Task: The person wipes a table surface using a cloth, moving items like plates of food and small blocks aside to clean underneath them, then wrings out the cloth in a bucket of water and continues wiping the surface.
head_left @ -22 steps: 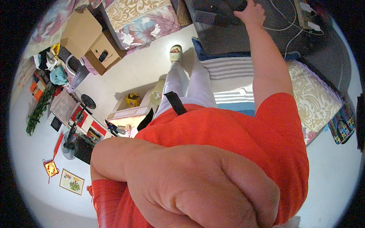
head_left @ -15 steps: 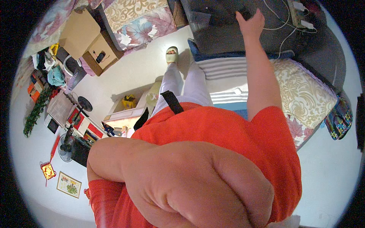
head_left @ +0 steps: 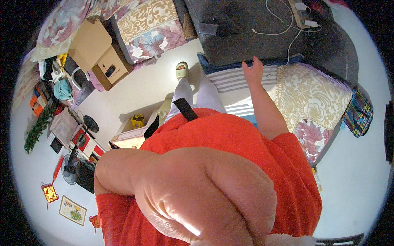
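Observation:
My right arm stretches forward, and my right hand [head_left: 253,74] is above the near edge of the dark grey sofa seat [head_left: 242,45], over a striped cloth [head_left: 230,80]. Its thumb and fingers are apart, with nothing visible between them. A white charging cable [head_left: 283,25] lies on the seat beyond that hand, running to a power strip [head_left: 301,14]. Further left on the seat is a small clear box [head_left: 207,28]. My left arm [head_left: 197,184] is bent up close to the camera and fills the lower middle; its hand is out of view.
An open cardboard box [head_left: 113,67] with a small black device [head_left: 110,71] inside stands at left. A patterned cushion [head_left: 316,94] lies right of my arm, beside a colourful bag [head_left: 358,112]. A fan [head_left: 72,166] and a low shelf [head_left: 135,133] are at left.
My right hand has drawn back from over the sofa seat toward me, to its near edge. A dark patch seen between its fingers before no longer shows there. The view has shifted slightly.

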